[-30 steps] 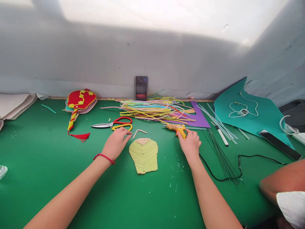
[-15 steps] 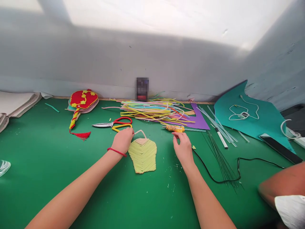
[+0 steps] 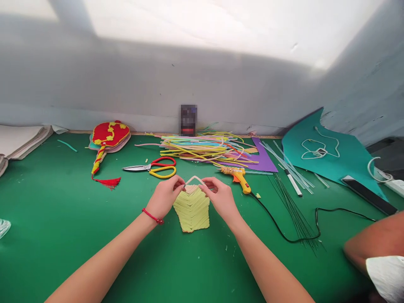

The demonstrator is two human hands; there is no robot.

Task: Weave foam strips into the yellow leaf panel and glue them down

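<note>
A pale pink pipe cleaner [image 3: 194, 178], bent to a peak in its middle, is pinched near one end by my left hand [image 3: 167, 194] and near the other by my right hand [image 3: 221, 198]. It is at the top edge of a flat, shield-shaped piece [image 3: 192, 212] covered in slanting light green pipe cleaners, with a pink patch at its top. Fingertips of both hands overlap the upper corners of this piece. Right of my right hand lies a yellow glue gun [image 3: 242, 181] with a black cord. Red-and-yellow-handled scissors [image 3: 162, 167] lie behind my left hand.
Many coloured pipe cleaners [image 3: 202, 147] lie by the wall on purple foam [image 3: 268, 162]. A red fan-shaped craft [image 3: 110, 134] with a tassel rests left. Glue sticks [image 3: 292, 168], a marker [image 3: 294, 184], thin wires [image 3: 290, 210] and another person's arm [image 3: 375, 240] are on the right.
My right hand has left the glue gun, now lying on the table, and moved left to grip the pink pipe cleaner. My left hand still pinches the other end.
</note>
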